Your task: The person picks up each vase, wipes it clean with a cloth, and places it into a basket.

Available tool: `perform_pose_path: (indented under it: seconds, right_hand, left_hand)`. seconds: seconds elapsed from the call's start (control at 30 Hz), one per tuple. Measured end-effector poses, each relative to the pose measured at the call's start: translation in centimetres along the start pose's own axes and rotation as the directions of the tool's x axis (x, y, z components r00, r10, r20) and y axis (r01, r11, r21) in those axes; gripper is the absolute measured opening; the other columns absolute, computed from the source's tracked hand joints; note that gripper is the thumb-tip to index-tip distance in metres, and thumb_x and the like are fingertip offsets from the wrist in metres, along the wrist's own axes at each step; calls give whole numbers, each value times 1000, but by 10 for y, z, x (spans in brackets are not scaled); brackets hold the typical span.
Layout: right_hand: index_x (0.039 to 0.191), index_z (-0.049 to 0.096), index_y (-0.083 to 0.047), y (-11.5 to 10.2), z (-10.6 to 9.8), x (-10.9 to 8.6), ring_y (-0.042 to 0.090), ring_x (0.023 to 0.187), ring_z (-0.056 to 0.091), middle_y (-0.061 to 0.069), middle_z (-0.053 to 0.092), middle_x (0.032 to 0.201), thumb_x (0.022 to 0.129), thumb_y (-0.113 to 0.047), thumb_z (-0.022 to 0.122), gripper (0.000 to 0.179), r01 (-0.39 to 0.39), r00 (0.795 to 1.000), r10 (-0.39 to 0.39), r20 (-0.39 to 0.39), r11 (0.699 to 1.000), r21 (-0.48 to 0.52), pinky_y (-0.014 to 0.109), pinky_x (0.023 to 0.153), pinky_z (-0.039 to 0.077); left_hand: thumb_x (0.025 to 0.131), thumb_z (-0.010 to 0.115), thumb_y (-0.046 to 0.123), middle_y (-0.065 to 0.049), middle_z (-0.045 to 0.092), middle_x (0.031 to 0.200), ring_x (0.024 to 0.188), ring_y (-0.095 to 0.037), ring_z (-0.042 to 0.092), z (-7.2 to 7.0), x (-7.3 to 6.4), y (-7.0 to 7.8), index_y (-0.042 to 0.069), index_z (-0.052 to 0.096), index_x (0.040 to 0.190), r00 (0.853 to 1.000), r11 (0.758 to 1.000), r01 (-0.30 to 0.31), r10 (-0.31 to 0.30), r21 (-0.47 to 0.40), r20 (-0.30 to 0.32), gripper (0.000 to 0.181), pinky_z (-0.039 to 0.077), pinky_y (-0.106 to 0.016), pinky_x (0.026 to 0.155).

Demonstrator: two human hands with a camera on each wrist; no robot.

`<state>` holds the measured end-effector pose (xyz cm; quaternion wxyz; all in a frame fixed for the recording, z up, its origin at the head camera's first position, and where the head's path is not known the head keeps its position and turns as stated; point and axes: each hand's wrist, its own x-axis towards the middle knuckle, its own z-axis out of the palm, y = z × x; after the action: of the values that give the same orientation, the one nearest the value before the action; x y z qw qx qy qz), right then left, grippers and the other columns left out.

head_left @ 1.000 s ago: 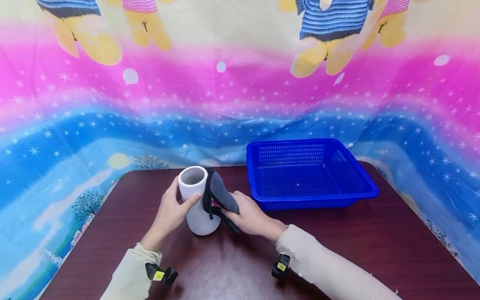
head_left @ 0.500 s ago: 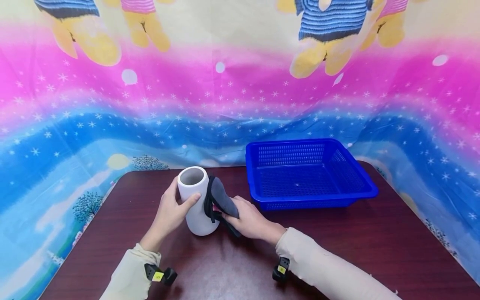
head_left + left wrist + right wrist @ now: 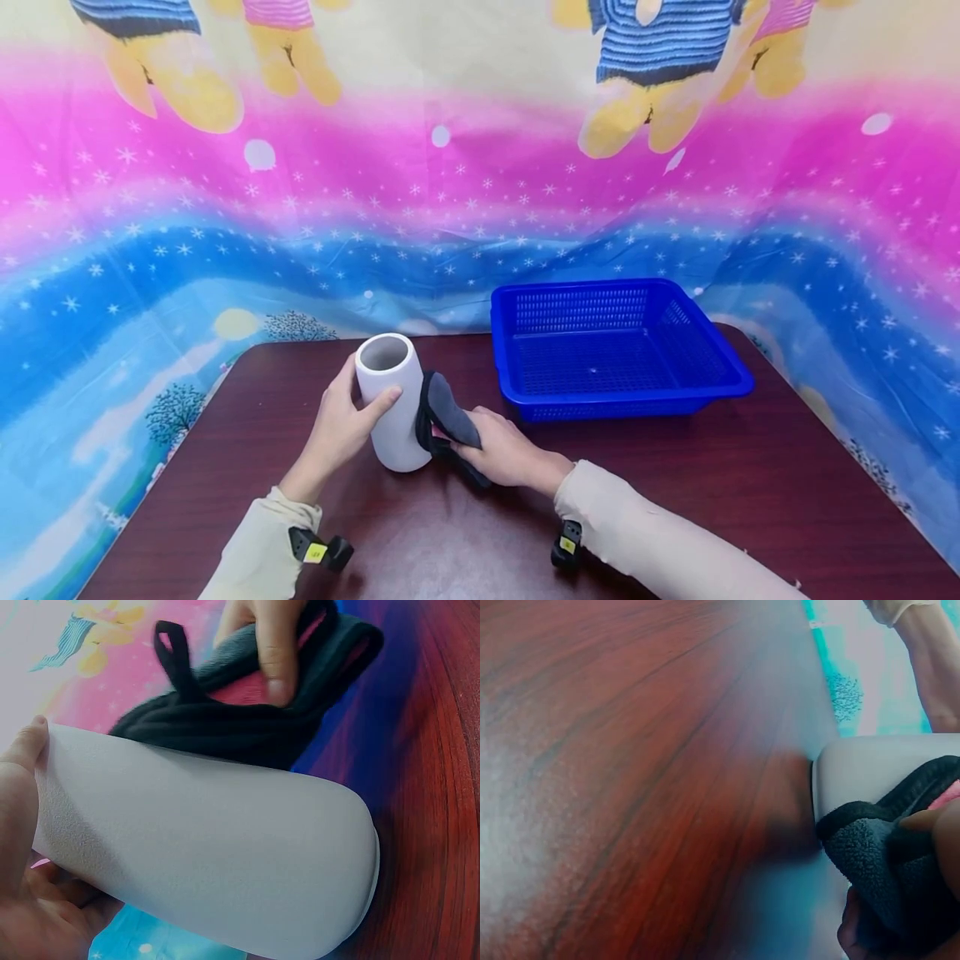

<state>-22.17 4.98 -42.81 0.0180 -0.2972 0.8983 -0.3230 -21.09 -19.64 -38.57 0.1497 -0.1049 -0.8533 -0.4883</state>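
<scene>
A white vase (image 3: 397,425) with a round open mouth is on the brown table, leaning slightly in the head view. My left hand (image 3: 341,429) grips its upper left side, thumb across the front. Against the vase's lower right side lies a folded grey cloth (image 3: 453,410) with black edging, pink inside and a hanging loop, as the left wrist view shows. My right hand (image 3: 506,450) holds this cloth, fingers partly hidden in its folds. In the right wrist view the cloth (image 3: 862,851) covers part of the vase near its base.
A blue plastic basket (image 3: 615,400) with perforated walls stands at the table's back right. The brown table (image 3: 675,492) reaches toward me and to both sides. A patterned curtain (image 3: 480,183) hangs behind it.
My right hand and the cloth have moved down along the vase's right side, from near the rim toward the base. My left hand and the vase stay almost still.
</scene>
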Motion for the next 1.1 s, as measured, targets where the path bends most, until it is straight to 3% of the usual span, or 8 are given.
perform_pose_path:
  seconds: [0.5,0.83,1.1]
  right_hand:
    - [93,67,-17,4,0,-3,12,85,60,-2,65,85,91,-18,70,4,19,999,-17,44,999,-48,29,72,51]
    - [91,65,-18,3,-1,-9,11,82,61,-2,65,85,91,-20,72,7,-3,986,19,168,995,-98,31,72,52]
    - [85,62,-21,4,0,-7,7,74,60,-5,64,78,90,-22,73,12,-19,982,42,184,992,-129,29,67,52]
  left_hand:
    - [91,75,29,-13,62,135,119,-30,61,1,0,-1,14,47,147,1000,1000,-7,7,8,-6,64,53,-55,97]
    - [92,74,30,-13,60,137,119,-31,62,1,0,-1,14,45,148,1000,1000,6,-6,-8,7,65,54,-57,97]
    - [92,75,28,-13,60,136,118,-30,62,1,1,-1,14,46,147,1000,999,0,0,-37,11,64,54,-55,97]
